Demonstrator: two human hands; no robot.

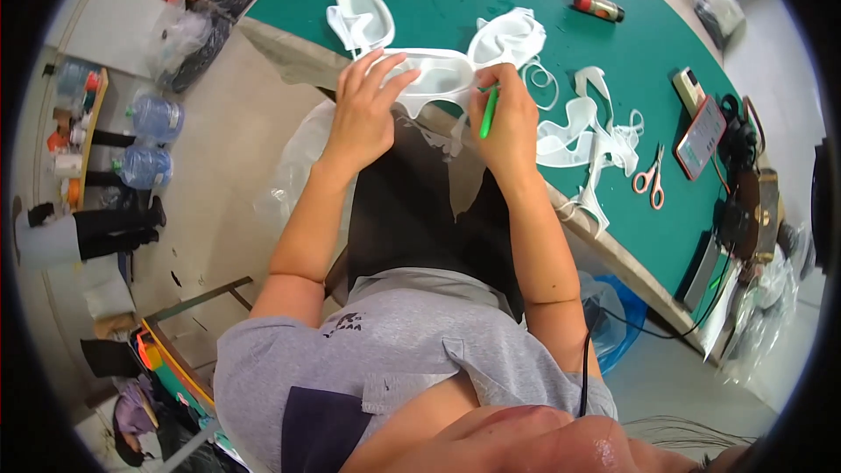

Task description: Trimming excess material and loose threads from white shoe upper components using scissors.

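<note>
A white moulded piece (429, 79) with a hollow, oval, goggle-like shape lies at the near edge of the green table. My left hand (366, 109) grips its left end, fingers and thumb over the rim. At its right end, my right hand (506, 114) is closed round a slim bright green pen-like tool (489, 114). The tool's tip is hidden by my fingers. Just beyond are two similar white pieces, one cup-shaped (363, 16) at the left and one with a strip hanging from it (510, 38) at the right.
White trimmed scraps (583, 136) lie right of my right hand, partly over the table edge. Farther right are orange-handled scissors (650, 180) and a phone-like device (699, 137). A red-headed hammer (598, 6) rests at the back. A clear plastic bag (298, 166) hangs below the table's left edge.
</note>
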